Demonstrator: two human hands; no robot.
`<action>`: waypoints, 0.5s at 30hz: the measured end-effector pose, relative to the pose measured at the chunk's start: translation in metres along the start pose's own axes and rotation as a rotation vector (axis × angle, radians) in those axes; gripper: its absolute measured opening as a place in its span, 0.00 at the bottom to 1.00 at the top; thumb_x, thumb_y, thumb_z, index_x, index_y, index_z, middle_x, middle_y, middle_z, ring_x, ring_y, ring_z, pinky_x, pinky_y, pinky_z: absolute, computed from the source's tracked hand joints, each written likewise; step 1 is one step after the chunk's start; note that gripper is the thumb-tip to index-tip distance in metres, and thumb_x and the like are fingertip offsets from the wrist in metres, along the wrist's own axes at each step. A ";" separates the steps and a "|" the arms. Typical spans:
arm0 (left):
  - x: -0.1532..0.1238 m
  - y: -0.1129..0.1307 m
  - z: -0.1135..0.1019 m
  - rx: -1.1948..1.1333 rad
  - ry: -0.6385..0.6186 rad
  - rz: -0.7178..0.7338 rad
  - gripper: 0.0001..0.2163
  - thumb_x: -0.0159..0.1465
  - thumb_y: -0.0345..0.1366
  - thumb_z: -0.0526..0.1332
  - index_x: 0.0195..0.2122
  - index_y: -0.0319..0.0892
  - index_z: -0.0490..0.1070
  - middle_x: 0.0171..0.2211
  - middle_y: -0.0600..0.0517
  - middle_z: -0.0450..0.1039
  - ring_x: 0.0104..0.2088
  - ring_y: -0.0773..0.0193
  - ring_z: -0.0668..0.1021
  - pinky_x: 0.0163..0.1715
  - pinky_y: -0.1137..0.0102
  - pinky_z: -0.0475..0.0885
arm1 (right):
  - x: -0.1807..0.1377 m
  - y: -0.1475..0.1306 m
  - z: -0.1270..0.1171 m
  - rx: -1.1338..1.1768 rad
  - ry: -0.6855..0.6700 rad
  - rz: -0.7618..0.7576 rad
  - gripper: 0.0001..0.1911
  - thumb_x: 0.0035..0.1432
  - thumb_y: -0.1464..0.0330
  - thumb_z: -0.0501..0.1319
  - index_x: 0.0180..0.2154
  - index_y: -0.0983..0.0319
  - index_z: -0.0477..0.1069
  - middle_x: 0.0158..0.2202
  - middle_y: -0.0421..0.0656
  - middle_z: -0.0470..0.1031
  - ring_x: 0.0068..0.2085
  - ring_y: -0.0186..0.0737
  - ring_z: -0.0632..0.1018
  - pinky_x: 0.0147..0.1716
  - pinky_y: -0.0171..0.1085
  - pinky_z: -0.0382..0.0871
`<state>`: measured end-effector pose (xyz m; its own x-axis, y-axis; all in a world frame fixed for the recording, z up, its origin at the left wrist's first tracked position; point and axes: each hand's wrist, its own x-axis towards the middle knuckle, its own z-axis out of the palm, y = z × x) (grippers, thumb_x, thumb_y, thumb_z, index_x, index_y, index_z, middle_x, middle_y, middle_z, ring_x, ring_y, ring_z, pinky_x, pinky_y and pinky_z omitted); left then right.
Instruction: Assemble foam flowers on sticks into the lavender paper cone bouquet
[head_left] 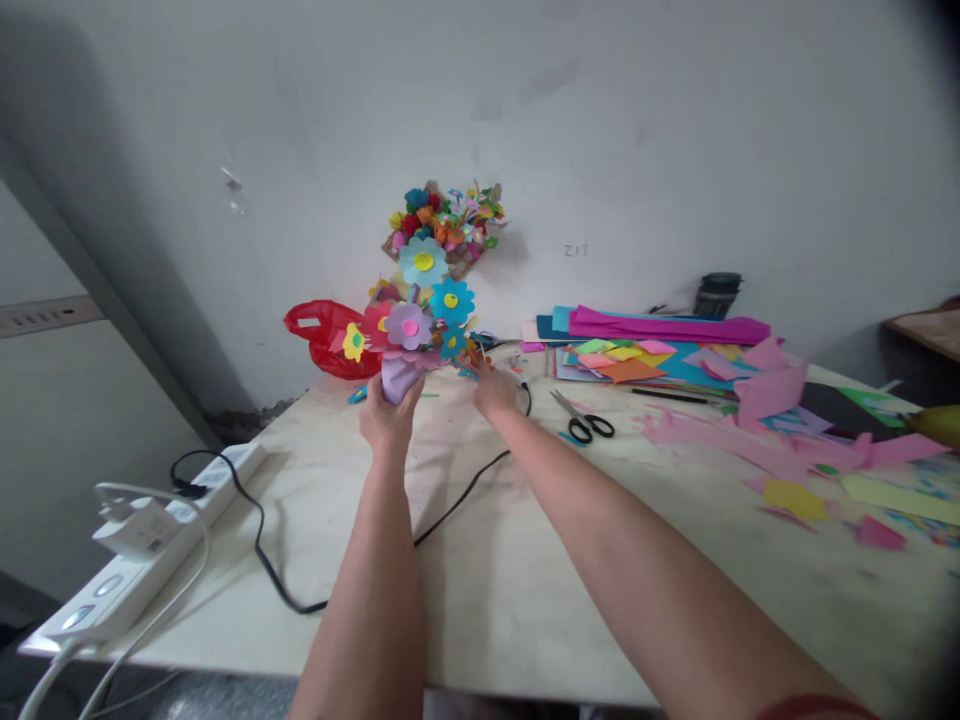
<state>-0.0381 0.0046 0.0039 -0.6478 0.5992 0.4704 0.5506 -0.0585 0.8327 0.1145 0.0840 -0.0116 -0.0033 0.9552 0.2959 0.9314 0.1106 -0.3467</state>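
Note:
My left hand (388,418) is closed around the lilac paper wrap (400,378) of a paper flower bouquet, holding it upright above the table. Out of the wrap stand a light blue flower (422,262), a purple flower (409,327), a blue flower (452,301) and a small yellow one (353,342). My right hand (495,391) is at the bouquet's right side, with its fingers drawn together by small colourful pieces. What lies between those fingers is too small and blurred to name. Behind the bouquet, a cluster of colourful paper flowers (450,225) is by the wall.
Black-handled scissors (583,418) lie right of my right hand. Paper sheets (667,325) and pink scraps (765,445) cover the right side. A red plastic bag (326,340) sits behind left. A black cable (469,490) crosses the table from a power strip (150,550).

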 end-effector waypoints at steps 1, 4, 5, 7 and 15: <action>-0.001 0.002 -0.001 0.012 0.008 -0.001 0.26 0.47 0.54 0.66 0.44 0.47 0.70 0.32 0.53 0.74 0.33 0.61 0.75 0.34 0.67 0.68 | 0.000 0.002 -0.003 -0.007 -0.009 -0.005 0.25 0.58 0.73 0.49 0.58 0.61 0.57 0.47 0.52 0.73 0.47 0.49 0.76 0.42 0.41 0.67; -0.005 0.006 -0.001 0.045 0.046 0.014 0.27 0.48 0.54 0.66 0.46 0.48 0.69 0.36 0.52 0.75 0.36 0.59 0.76 0.35 0.68 0.66 | -0.001 0.006 -0.011 -0.028 -0.029 -0.034 0.28 0.57 0.73 0.50 0.60 0.60 0.54 0.47 0.52 0.74 0.47 0.50 0.76 0.41 0.42 0.67; -0.007 0.006 -0.001 0.058 0.055 0.026 0.27 0.48 0.54 0.65 0.47 0.48 0.69 0.37 0.51 0.75 0.37 0.58 0.76 0.35 0.68 0.66 | -0.001 0.005 -0.013 -0.034 -0.034 -0.043 0.28 0.57 0.74 0.50 0.60 0.60 0.54 0.46 0.52 0.74 0.47 0.50 0.76 0.40 0.42 0.67; -0.009 0.006 0.000 0.090 0.060 0.055 0.27 0.49 0.53 0.65 0.48 0.48 0.69 0.39 0.50 0.76 0.39 0.57 0.76 0.36 0.68 0.65 | -0.001 0.004 -0.014 -0.046 -0.052 -0.064 0.30 0.56 0.74 0.50 0.61 0.59 0.52 0.45 0.51 0.75 0.46 0.51 0.77 0.38 0.42 0.68; -0.007 -0.005 0.003 0.077 0.065 0.051 0.27 0.49 0.51 0.67 0.49 0.49 0.68 0.41 0.52 0.75 0.40 0.59 0.76 0.34 0.70 0.64 | 0.005 0.003 -0.015 -0.098 -0.261 -0.021 0.36 0.55 0.68 0.57 0.63 0.59 0.49 0.53 0.52 0.71 0.53 0.50 0.73 0.45 0.43 0.66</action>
<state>-0.0345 0.0025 -0.0042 -0.6494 0.5442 0.5312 0.6205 -0.0247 0.7838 0.1232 0.0850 0.0023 -0.1051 0.9927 0.0584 0.9609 0.1165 -0.2510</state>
